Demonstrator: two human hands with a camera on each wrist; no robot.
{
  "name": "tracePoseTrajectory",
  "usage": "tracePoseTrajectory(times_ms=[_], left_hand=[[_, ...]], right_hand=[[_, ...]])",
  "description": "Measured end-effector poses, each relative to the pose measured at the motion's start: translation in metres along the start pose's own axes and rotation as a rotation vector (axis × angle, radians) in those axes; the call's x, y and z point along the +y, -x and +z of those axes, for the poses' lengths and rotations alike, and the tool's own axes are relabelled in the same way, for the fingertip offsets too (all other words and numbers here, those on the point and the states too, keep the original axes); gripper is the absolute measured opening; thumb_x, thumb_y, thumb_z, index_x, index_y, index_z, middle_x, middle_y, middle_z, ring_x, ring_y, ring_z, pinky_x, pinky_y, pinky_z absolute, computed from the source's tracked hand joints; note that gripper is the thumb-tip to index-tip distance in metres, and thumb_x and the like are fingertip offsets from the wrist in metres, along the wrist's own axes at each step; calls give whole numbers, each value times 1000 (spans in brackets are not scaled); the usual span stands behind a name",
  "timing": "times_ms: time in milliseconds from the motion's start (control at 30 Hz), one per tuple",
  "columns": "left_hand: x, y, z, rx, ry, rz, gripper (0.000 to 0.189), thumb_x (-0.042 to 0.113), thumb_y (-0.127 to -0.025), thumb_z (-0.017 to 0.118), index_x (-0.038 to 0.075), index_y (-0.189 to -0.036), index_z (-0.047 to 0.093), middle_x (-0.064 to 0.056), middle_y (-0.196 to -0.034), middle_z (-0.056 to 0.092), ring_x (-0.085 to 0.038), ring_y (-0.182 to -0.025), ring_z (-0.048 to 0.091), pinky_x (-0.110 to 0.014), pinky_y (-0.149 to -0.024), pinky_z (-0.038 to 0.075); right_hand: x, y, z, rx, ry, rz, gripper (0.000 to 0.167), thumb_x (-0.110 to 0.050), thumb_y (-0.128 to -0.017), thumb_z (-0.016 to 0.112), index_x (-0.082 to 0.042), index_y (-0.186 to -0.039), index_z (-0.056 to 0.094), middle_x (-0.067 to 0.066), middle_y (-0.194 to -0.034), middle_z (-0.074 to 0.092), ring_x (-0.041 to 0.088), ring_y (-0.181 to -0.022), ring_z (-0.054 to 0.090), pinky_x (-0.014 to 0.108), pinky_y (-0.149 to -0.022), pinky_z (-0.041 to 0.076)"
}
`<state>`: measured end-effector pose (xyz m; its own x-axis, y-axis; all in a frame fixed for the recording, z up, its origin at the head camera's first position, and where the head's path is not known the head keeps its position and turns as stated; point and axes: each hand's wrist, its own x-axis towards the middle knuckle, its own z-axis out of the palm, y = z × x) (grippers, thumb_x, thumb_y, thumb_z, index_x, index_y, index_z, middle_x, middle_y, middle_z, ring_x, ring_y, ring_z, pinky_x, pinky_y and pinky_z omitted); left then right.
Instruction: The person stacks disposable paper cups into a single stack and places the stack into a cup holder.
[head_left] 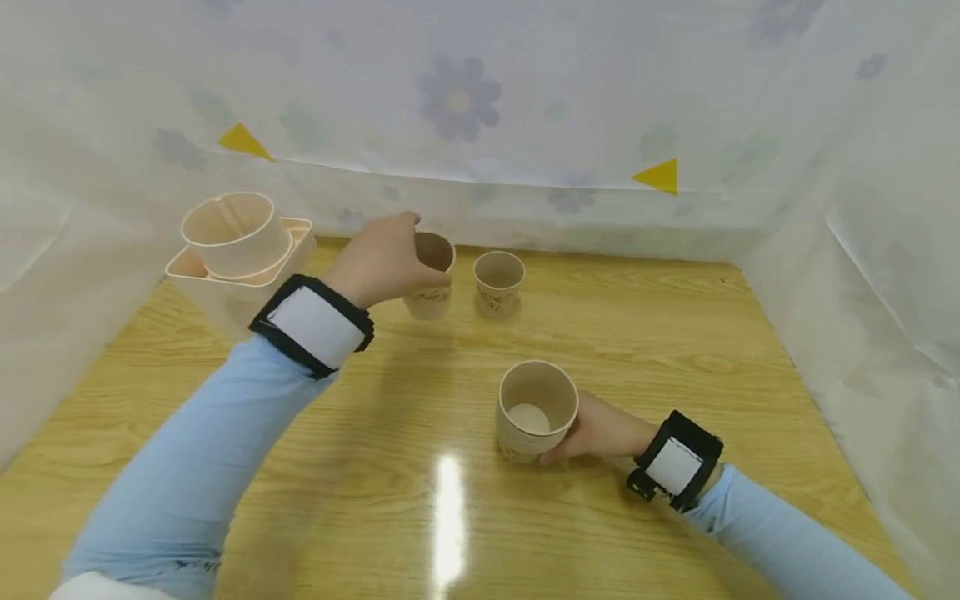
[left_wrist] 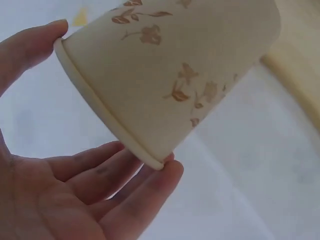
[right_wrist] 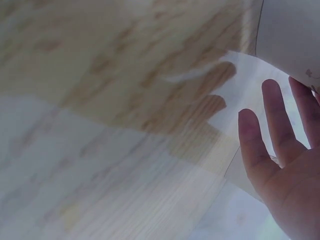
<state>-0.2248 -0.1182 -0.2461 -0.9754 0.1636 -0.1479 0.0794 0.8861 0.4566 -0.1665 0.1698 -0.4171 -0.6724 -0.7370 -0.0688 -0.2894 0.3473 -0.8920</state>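
My left hand pinches a pale paper cup by its rim, thumb on the near side and fingers over the far side. Brown leaf and flower prints show on this cup in the left wrist view. Just to its right stands a second printed paper cup, upright with its mouth up. Nearer the front, my right hand holds a stack of paper cups from its right side, thumb low on the near wall. Its other fingers are mostly hidden behind the stack in the head view.
At the back left, a cream square bin has a round tub on top, with a stick-like piece inside. A flowered curtain with yellow triangles closes off the back of the wooden table. Pale sheeting hangs along both sides.
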Motion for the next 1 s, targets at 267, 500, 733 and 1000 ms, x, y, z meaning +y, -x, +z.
tracePoseTrajectory(times_ms=[267, 500, 733, 1000], left_hand=[[54, 42, -13, 55, 52, 239, 82, 42, -78, 71, 4, -142, 36, -9, -127, 56, -20, -104, 57, -35, -87, 47], [81, 71, -7, -33, 60, 385, 76, 41, -77, 74, 8, -138, 43, -2, -123, 58, -12, -103, 56, -28, -89, 46], [81, 71, 18, -98, 9, 469, 75, 41, -77, 73, 9, -138, 44, -2, -120, 60, -14, -104, 58, -28, -86, 48], [78, 63, 46, -220, -43, 444, 74, 37, -77, 73, 9, -139, 43, 0, -124, 58, -12, -105, 57, -28, -84, 49]], right_hand=[[3, 0, 0, -11, -24, -11, 85, -18, -68, 83, -3, -138, 36, 17, -132, 50, 27, -121, 47, 31, -102, 38], [6, -1, -2, -39, -13, -35, 78, -19, -71, 81, -4, -135, 40, 13, -129, 53, 9, -117, 50, 27, -101, 40], [8, -4, -2, -77, -17, -70, 68, -19, -74, 79, -2, -130, 44, 15, -126, 56, 8, -114, 54, 26, -100, 41], [5, -6, -1, -91, -68, -39, 72, -12, -74, 78, -7, -135, 41, 12, -131, 53, 12, -119, 52, 26, -102, 39]])
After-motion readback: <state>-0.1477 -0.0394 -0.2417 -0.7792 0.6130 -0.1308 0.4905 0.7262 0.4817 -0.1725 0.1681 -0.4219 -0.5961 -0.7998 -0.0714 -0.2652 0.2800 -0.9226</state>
